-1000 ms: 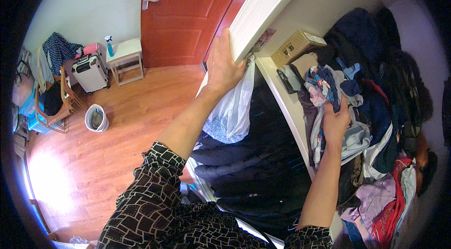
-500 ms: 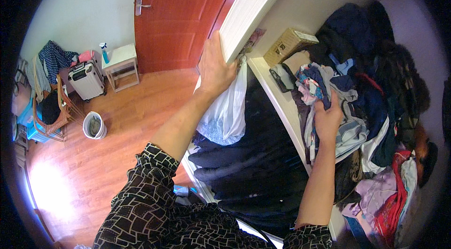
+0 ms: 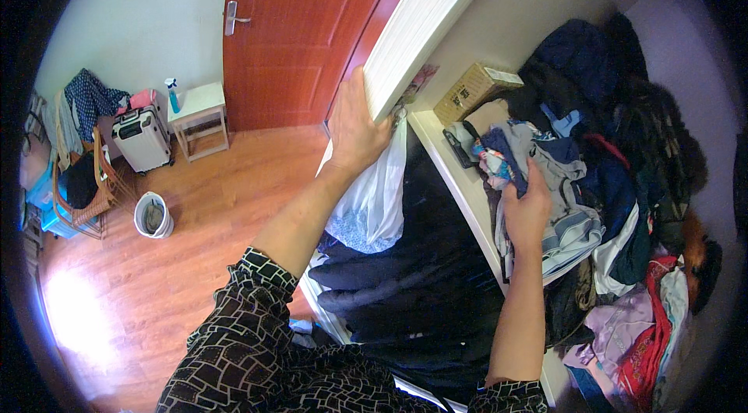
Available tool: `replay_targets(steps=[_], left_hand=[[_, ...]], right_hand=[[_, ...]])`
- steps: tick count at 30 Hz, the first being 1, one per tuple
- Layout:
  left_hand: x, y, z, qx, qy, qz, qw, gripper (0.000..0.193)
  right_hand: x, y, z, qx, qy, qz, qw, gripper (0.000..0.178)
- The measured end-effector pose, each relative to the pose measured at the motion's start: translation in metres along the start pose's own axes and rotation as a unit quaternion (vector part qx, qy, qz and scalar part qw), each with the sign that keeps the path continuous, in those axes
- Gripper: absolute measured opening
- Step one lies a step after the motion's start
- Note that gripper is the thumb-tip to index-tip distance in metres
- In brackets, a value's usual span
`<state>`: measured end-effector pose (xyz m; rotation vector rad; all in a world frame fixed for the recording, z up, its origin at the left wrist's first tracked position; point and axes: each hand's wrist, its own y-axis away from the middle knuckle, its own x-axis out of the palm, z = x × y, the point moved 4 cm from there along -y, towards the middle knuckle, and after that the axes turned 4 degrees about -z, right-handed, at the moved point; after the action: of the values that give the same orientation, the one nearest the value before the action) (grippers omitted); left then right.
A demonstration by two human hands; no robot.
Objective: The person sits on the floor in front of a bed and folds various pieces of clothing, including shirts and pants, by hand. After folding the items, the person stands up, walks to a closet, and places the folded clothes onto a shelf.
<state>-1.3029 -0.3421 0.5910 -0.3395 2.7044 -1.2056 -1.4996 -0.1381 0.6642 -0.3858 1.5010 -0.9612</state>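
My left hand (image 3: pixel 356 129) grips the lower edge of a white wardrobe door (image 3: pixel 432 19) that stands ajar. A white plastic bag (image 3: pixel 372 199) hangs just below that hand. My right hand (image 3: pixel 527 207) is closed on a bunch of mixed clothes (image 3: pixel 562 202) piled on the white wardrobe shelf (image 3: pixel 458 179). The pile spreads right and back, with dark blue, striped grey and red pieces. Dark padded coats (image 3: pixel 417 280) hang or lie below the shelf.
A cardboard box (image 3: pixel 473 90) and a dark flat object (image 3: pixel 460 144) sit at the back of the shelf. A red-brown room door (image 3: pixel 292 39) is shut behind. On the wooden floor stand a small white table (image 3: pixel 199 113), a suitcase (image 3: pixel 140 136), a bin (image 3: pixel 153 214) and a chair (image 3: pixel 86 187) with clothes.
The view has shifted slightly and both hands appear lower and nearer. My left hand keeps hold of the door edge and my right hand stays in the clothes.
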Motion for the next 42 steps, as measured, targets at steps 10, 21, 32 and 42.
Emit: replay_targets(steps=[10, 21, 32, 42], left_hand=[[-0.003, -0.002, -0.005, -0.001, 0.013, -0.005, 1.000, 0.075], [0.000, -0.001, -0.002, -0.013, -0.003, 0.018, 1.000, 0.077], [0.000, 0.001, -0.003, 0.002, -0.005, 0.006, 1.000, 0.075], [0.007, 0.005, 0.010, 0.025, -0.032, -0.012, 0.999, 0.079]], right_hand=[[0.013, 0.008, 0.011, -0.049, 0.077, 0.077, 0.993, 0.054], [0.013, 0.013, 0.021, -0.061, 0.140, 0.085, 0.985, 0.060], [0.009, 0.015, 0.022, -0.052, 0.131, 0.083, 0.987, 0.058], [-0.010, 0.011, 0.026, -0.027, 0.018, 0.105, 0.994, 0.080]])
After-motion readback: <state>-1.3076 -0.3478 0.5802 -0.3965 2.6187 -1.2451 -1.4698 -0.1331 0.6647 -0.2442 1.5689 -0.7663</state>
